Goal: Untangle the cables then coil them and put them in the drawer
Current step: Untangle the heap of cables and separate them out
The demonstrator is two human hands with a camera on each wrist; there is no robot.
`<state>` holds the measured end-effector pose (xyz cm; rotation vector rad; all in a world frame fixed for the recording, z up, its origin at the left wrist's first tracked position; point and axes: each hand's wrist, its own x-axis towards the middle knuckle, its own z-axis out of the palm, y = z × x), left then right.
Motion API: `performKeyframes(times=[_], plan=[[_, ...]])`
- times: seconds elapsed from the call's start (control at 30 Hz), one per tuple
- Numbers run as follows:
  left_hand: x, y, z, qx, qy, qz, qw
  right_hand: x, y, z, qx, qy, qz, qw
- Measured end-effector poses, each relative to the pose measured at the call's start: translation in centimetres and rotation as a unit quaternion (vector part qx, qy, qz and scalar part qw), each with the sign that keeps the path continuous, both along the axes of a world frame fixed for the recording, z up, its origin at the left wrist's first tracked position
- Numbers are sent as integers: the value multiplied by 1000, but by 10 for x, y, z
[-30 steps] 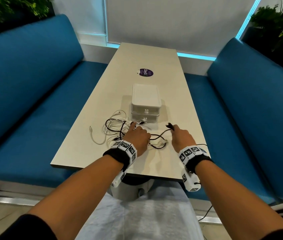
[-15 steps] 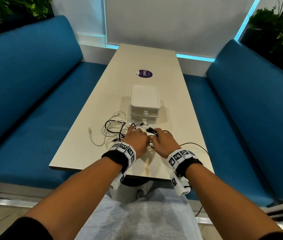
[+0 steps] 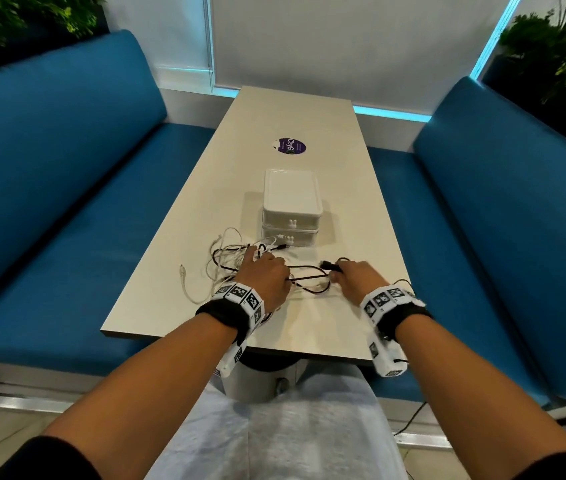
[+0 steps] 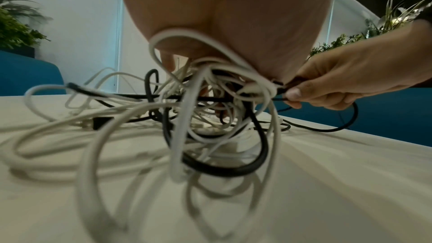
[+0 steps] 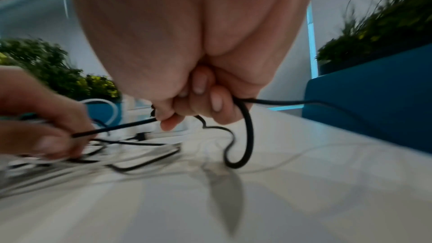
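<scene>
A tangle of white and black cables (image 3: 229, 259) lies on the table in front of a white two-drawer unit (image 3: 292, 202), whose drawers are closed. My left hand (image 3: 260, 268) rests on the tangle and grips a bunch of its strands; in the left wrist view white loops (image 4: 187, 110) hang from the palm. To the right, my right hand (image 3: 342, 271) pinches the black cable (image 3: 309, 268) near its plug (image 3: 329, 265). Its fingers (image 5: 198, 103) curl round that black cable (image 5: 249, 136), which runs taut to the left hand (image 5: 46, 128).
The beige table (image 3: 309, 327) carries a purple sticker (image 3: 288, 146) beyond the drawer unit. One white cable end (image 3: 184, 275) trails left of the tangle. Blue benches (image 3: 67, 202) flank the table on both sides, with plants behind them.
My right hand, which was pressed against the left hand half a second ago, has pulled away to the right with the black plug end. The left hand stays on the tangle.
</scene>
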<state>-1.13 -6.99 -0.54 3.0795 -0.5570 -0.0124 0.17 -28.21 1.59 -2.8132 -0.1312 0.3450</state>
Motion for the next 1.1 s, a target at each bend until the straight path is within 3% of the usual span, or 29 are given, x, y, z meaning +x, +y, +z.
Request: performKeyframes(times=[0.13, 0.23, 0.5, 0.63, 0.77, 1.0, 1.1], plan=[[-1, -1, 1, 6, -1, -5, 1000, 3, -38, 4, -45, 7, -82, 996], [-2, -5, -4, -4, -2, 0, 1000, -3, -35, -3, -42, -15, -83, 996], [-5, -7, -1, 16, 16, -7, 1000, -16, 6, -9, 111, -48, -62, 991], [-5, -5, -3, 17, 12, -10, 1000, -14, 3, -5, 176, -45, -140, 973], [-5, -8, -7, 24, -6, -8, 1000, -13, -3, 1, 244, -99, -206, 943], [-6, -12, -10, 36, -19, -1, 999, -13, 24, 9, 243, -129, -120, 954], [-7, -13, -10, 41, -19, 5, 999, -15, 46, -1, 210, -95, -42, 972]])
